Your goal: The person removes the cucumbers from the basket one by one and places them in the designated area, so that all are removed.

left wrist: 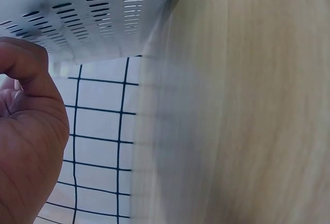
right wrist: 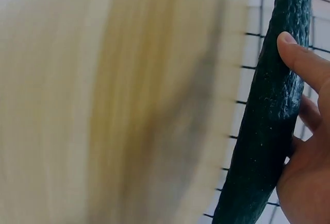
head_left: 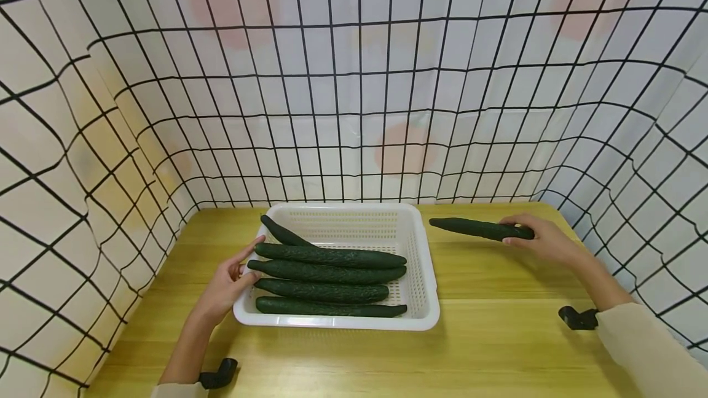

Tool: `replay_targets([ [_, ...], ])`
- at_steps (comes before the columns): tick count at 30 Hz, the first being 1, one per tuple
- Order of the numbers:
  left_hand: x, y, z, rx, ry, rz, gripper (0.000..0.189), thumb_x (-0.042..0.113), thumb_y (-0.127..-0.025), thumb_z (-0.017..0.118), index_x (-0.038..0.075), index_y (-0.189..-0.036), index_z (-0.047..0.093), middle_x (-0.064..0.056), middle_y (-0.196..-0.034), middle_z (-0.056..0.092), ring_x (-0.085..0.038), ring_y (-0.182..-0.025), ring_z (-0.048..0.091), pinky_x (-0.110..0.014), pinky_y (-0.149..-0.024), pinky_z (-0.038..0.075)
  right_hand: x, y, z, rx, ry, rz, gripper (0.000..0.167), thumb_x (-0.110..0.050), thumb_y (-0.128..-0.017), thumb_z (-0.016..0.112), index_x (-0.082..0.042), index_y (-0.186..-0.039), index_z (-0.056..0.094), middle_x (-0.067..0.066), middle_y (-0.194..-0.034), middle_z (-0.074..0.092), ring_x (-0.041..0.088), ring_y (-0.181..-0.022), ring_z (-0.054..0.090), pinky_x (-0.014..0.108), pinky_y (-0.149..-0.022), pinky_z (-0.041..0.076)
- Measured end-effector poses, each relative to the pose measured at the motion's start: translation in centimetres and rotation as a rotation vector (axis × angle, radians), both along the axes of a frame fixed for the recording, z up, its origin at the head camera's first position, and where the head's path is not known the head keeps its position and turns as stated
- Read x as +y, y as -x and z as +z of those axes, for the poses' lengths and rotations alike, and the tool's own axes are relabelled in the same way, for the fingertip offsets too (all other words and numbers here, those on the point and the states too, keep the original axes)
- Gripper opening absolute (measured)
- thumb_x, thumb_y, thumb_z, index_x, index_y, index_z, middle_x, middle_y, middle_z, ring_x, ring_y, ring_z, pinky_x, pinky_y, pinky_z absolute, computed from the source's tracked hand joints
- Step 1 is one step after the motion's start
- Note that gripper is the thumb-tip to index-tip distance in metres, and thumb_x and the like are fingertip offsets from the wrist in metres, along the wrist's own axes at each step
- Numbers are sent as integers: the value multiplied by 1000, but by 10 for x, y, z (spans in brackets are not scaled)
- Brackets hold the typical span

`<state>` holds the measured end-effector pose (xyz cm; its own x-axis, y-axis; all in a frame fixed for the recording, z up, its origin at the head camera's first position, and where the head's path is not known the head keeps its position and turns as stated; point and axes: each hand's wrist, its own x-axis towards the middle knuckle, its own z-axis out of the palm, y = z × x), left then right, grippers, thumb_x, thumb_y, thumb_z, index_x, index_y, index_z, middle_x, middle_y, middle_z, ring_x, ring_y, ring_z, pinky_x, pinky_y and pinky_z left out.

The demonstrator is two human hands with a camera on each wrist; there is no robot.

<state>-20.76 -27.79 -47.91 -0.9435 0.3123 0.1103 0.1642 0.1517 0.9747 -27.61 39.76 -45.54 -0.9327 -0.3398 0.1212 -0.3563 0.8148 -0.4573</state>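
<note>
A white plastic basket [head_left: 430, 287] with slotted walls holds several dark green cucumbers [head_left: 326, 272], lying mostly crosswise and side by side. One of them slants at the back left, its end resting up at the rim. My left hand [head_left: 221, 293] grips the basket's left rim, its thumb over the edge; in the left wrist view its bent fingers are up against the slotted wall [left wrist: 98, 23]. Right of the basket, my right hand [head_left: 544, 241] holds another cucumber [head_left: 470, 228] by its right end. The right wrist view shows the thumb pressed along this cucumber's bumpy skin [right wrist: 263, 116].
The basket stands on a yellowish wooden table [head_left: 498, 336]. A black wire grid [head_left: 343, 109] over pale patterned sheeting closes in the back and both sides. Black wrist mounts [head_left: 218, 374] sit on both forearms, near the beige sleeves [head_left: 641, 343].
</note>
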Motion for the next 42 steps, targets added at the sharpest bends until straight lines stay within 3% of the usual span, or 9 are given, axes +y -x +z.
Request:
replay_targets([
  [5, 1, 0, 0, -14, -4, 4, 72, -3, -98, 55, 11, -164, 28, 3, -67, 60, -9, -61, 65, -34, -60, 62, 6, 8, -17, -26, 8, 13, 48, -32, -99, 69, -9, -140, 60, 23, -137, 60, 46, -118, 58, 63, -91, 49],
  [12, 3, 0, -2, -18, 3, 13, 71, -3, -99, 54, 12, -164, 28, 0, -72, 63, -11, -65, 66, -35, -62, 63, 10, 19, -27, -59, 27, 4, 47, -32, -100, 68, -10, -141, 60, 24, -146, 54, 53, -135, 44, 72, -105, 37],
  [22, 3, -1, -3, -32, 14, 25, 71, -2, -99, 53, 13, -164, 28, -4, -80, 69, -20, -71, 72, -40, -65, 64, 10, 28, -41, -48, 62, 47, 44, -27, -99, 70, -12, -139, 62, 22, -144, 56, 49, -134, 46, 71, -104, 38],
  [25, 3, -1, -2, -36, 9, 24, 71, -2, -99, 53, 13, -164, 28, -4, -83, 71, -22, -75, 74, -41, -66, 64, 10, 28, -43, -57, 53, 33, 45, -31, -98, 70, -14, -139, 62, 20, -144, 56, 49, -135, 46, 70, -105, 38],
  [36, 1, -2, -1, -20, -5, 22, 71, -2, -99, 52, 10, -164, 27, 0, -91, 75, -15, -77, 74, -40, -68, 64, 7, 26, -39, -75, 18, -20, 54, -42, -93, 74, -13, -137, 63, 20, -140, 59, 44, -126, 54, 64, -102, 44],
  [42, 1, 0, -1, -18, -32, 13, 70, -3, -99, 52, 10, -164, 27, 0, -89, 74, -15, -77, 74, -39, -68, 64, 3, 24, -41, -71, 45, -9, 48, -39, -97, 71, -14, -136, 62, 18, -139, 60, 43, -125, 53, 64, -102, 43],
])
